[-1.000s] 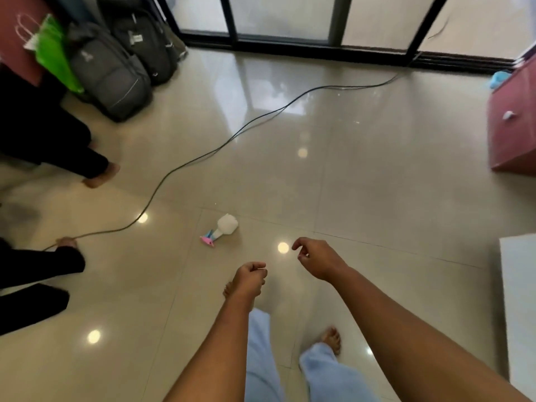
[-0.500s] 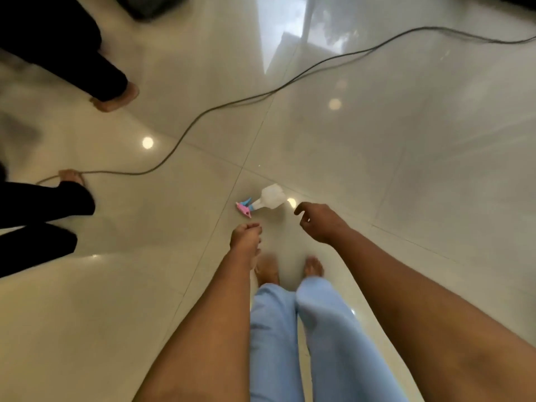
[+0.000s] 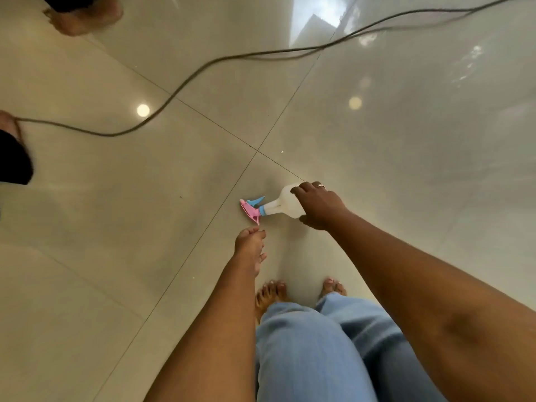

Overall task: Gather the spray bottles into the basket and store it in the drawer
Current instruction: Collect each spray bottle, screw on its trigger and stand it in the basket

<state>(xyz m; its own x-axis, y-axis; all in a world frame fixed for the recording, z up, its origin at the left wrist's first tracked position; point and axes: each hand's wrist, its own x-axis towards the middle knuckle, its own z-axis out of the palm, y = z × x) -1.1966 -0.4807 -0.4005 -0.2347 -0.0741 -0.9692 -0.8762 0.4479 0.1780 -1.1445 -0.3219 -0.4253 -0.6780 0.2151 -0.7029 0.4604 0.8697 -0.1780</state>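
Observation:
A white spray bottle (image 3: 282,203) with a pink and blue trigger head lies on its side on the glossy tiled floor, nozzle pointing left. My right hand (image 3: 319,206) is wrapped over its body, fingers on top and thumb underneath. My left hand (image 3: 251,245) hangs just below the trigger head, loosely curled, holding nothing and not touching the bottle. No basket or drawer is in view.
A dark cable (image 3: 203,68) snakes across the floor from upper right to far left. Another person's bare foot (image 3: 84,15) is at the top left, and a dark trouser leg (image 3: 13,158) at the left edge. My own bare feet (image 3: 272,294) stand below the bottle.
I have bent lower over the floor. My right hand went from hovering beside the bottle to closing around its body. My left hand stayed close by, below the trigger.

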